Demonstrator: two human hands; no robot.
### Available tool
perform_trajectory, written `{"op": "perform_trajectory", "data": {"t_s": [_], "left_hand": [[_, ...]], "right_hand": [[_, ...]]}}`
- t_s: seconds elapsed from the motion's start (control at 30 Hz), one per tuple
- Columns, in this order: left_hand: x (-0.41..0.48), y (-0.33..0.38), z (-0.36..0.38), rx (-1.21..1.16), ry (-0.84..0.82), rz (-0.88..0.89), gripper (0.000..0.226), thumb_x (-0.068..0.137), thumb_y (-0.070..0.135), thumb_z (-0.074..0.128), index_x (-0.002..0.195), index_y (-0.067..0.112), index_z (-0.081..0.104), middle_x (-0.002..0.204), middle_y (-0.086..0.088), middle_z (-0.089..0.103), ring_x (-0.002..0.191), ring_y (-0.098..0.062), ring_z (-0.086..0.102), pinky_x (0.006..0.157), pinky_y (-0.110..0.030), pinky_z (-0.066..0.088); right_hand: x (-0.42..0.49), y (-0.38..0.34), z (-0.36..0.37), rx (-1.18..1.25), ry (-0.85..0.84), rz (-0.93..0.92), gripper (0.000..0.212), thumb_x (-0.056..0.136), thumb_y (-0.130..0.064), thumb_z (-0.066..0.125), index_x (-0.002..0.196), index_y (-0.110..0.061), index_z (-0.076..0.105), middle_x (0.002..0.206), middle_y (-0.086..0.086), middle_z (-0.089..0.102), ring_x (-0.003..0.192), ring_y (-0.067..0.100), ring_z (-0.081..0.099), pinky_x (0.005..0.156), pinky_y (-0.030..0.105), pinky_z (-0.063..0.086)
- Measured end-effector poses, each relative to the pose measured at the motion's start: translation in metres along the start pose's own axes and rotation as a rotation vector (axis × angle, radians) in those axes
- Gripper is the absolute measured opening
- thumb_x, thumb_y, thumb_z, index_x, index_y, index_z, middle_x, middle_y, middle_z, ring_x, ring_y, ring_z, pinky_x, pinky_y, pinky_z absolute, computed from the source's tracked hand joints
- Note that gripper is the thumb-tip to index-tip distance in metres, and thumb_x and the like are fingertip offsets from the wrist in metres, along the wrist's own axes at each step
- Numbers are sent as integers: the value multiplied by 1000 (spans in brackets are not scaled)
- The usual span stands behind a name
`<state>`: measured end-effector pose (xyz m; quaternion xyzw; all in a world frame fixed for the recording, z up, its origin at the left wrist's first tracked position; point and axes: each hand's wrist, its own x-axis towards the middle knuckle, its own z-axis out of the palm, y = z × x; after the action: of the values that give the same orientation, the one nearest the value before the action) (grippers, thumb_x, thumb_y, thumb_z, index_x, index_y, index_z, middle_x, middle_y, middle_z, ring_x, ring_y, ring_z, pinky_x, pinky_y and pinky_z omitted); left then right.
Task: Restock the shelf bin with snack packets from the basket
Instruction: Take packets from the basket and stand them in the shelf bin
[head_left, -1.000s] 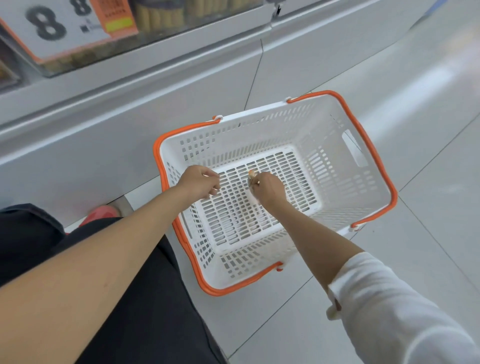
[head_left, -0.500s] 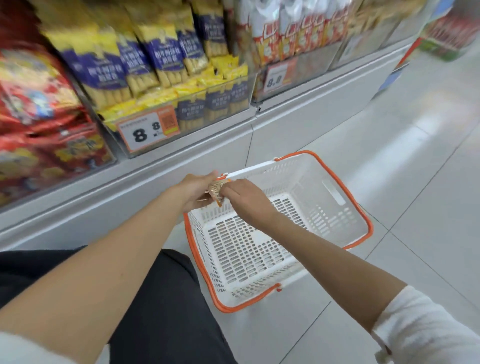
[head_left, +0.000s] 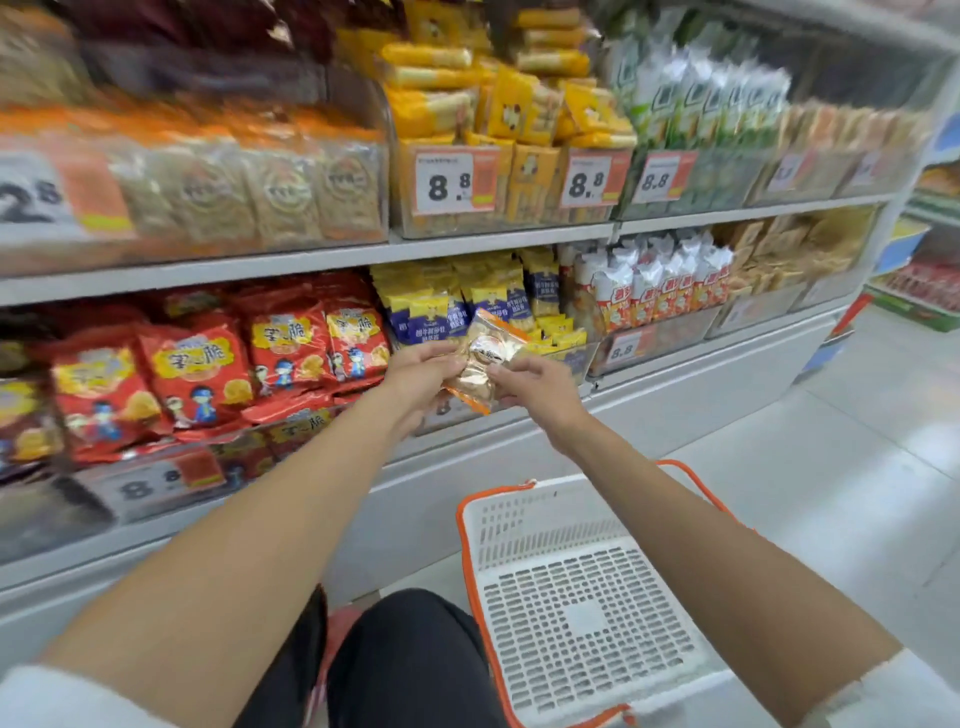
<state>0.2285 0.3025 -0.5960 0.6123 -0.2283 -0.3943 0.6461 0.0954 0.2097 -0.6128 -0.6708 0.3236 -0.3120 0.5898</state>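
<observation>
A clear snack packet (head_left: 485, 358) with orange edges and pale round biscuits is held up in front of the lower shelf. My left hand (head_left: 415, 376) grips its left side and my right hand (head_left: 535, 384) pinches its right side. Behind it sits a clear shelf bin (head_left: 571, 358) holding yellow and blue packets. The white basket (head_left: 576, 597) with an orange rim stands on the floor below my right forearm, its bottom bare.
Red snack bags (head_left: 208, 369) fill the lower shelf at left. White and red packets (head_left: 654, 291) sit to the right of the bin. Above, the upper shelf (head_left: 467, 247) carries yellow packets and 8.8 price tags. Pale floor tiles (head_left: 857, 467) stretch to the right.
Both hands rose out of the basket with the packet and moved up to the lower shelf. The view tilted up from the basket to the shelves.
</observation>
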Motion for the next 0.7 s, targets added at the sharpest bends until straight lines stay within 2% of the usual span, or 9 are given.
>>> {"op": "perform_trajectory", "data": {"t_s": [0.1,0.2,0.27,0.33,0.4,0.5,0.57,0.63,0.7], "left_hand": [[-11,36,-24,43,26,81,17,90,4,63,100,18,65,92,-5,67,77,-15,62,70,-26,51],[-23,72,-47,76,74,169,14,90,7,63,90,20,65,80,-3,67,66,-12,61,59,-23,47],[-32,94,-61,63,101,210,10,91,9,64,90,19,63,81,-2,66,69,-14,59,60,-25,45],[-39,112,-74,72,106,239,9,92,9,63,92,19,62,82,0,66,70,-12,61,61,-25,48],[-46,128,-89,82,104,250,7,92,11,63,94,18,64,85,1,68,73,-11,63,62,-23,51],[-52,155,-111,83,94,283,14,91,13,64,106,15,64,98,-2,70,84,-14,65,71,-26,51],[-55,174,-123,143,183,345,10,91,11,64,100,15,65,95,-2,70,81,-13,66,66,-21,52],[-60,195,-137,245,312,435,9,90,8,64,96,14,64,87,0,68,74,-10,64,57,-15,52],[-63,215,-155,356,402,533,11,90,8,64,99,13,63,89,0,66,79,-10,63,61,-15,51]], "right_hand": [[7,-38,25,-15,-10,-97,15,84,-9,75,77,-6,61,68,6,66,56,7,60,58,21,52],[9,-70,52,-12,-67,-166,19,91,-19,67,91,-1,65,79,5,67,69,10,63,70,27,53],[10,-92,69,-22,-105,-195,31,97,-32,58,86,-3,64,79,3,64,74,13,62,72,28,52],[10,-114,83,-41,-110,-249,38,98,-33,55,78,-3,65,77,7,64,75,17,63,73,32,55],[10,-135,94,-37,-76,-279,35,98,-29,58,72,-7,67,70,4,65,68,12,63,68,28,58],[15,-163,113,-27,-69,-304,31,97,-30,59,85,-5,73,77,3,72,70,10,68,68,22,58],[18,-180,127,-57,-96,-342,31,96,-33,59,91,-6,75,85,7,75,79,16,71,74,25,59],[23,-198,145,-62,-154,-369,23,94,-27,62,95,-8,74,87,4,75,80,15,70,74,26,59],[25,-217,164,-58,-238,-412,12,89,-15,69,100,-12,71,88,-2,73,77,8,67,71,23,56]]}}
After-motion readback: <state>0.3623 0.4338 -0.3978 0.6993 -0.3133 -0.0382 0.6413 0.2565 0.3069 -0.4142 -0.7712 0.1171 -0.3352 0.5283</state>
